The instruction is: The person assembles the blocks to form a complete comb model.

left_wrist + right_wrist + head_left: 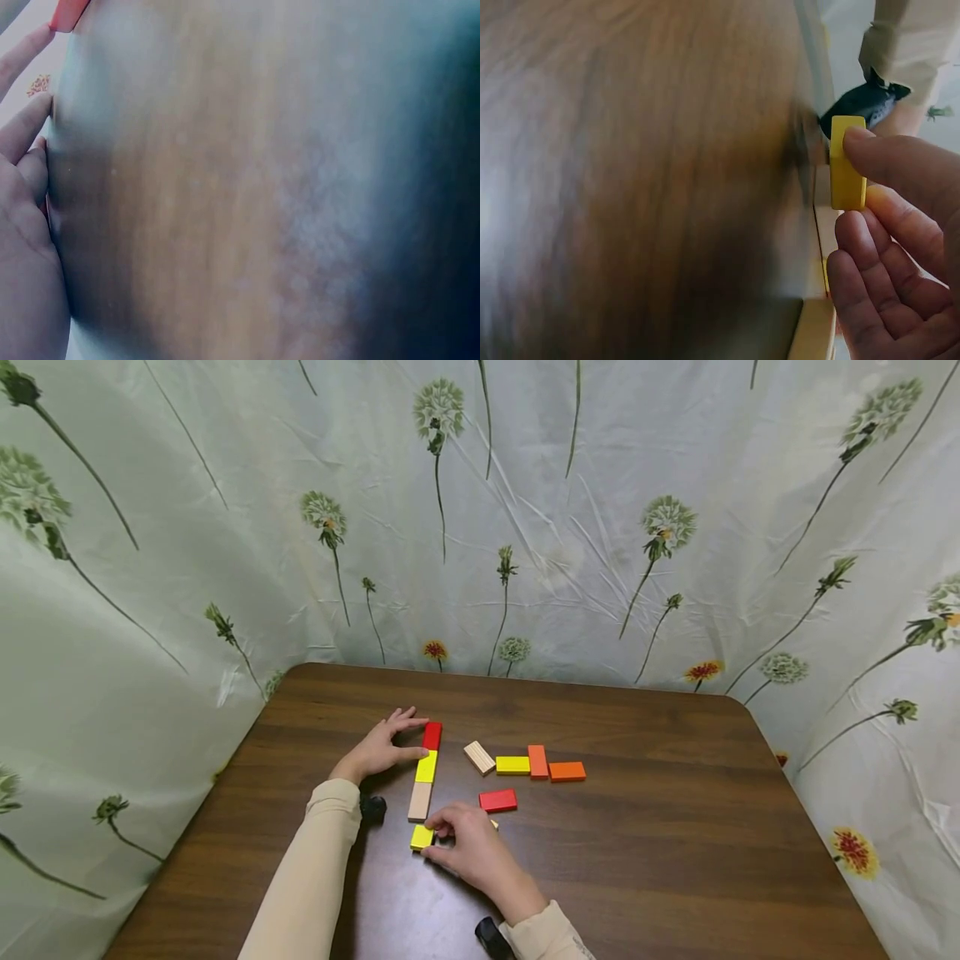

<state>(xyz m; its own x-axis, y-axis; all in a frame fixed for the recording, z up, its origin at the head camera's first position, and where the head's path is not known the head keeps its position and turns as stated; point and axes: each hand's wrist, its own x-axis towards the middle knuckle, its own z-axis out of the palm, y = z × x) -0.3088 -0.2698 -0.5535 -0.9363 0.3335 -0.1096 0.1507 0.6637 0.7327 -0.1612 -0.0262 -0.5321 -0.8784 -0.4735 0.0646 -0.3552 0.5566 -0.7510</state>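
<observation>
My right hand (477,853) pinches a yellow block (421,837) between thumb and fingers, at the near end of a row of blocks. In the right wrist view the thumb lies across one side of that yellow block (846,176). The row holds a plain wooden block (420,802), another yellow block (426,767) and a red block (432,735) at the far end. Straight-fingered, my left hand (380,748) rests at the row's left, its index fingertip at the red block and its thumb at the row's yellow block.
Right of the row lie a grooved wooden block (479,758), a yellow block (512,766), two orange blocks (537,762) and a red block (498,800). A small yellow piece (494,824) is mostly hidden by my right hand. The brown table (675,827) meets a floral curtain (555,527).
</observation>
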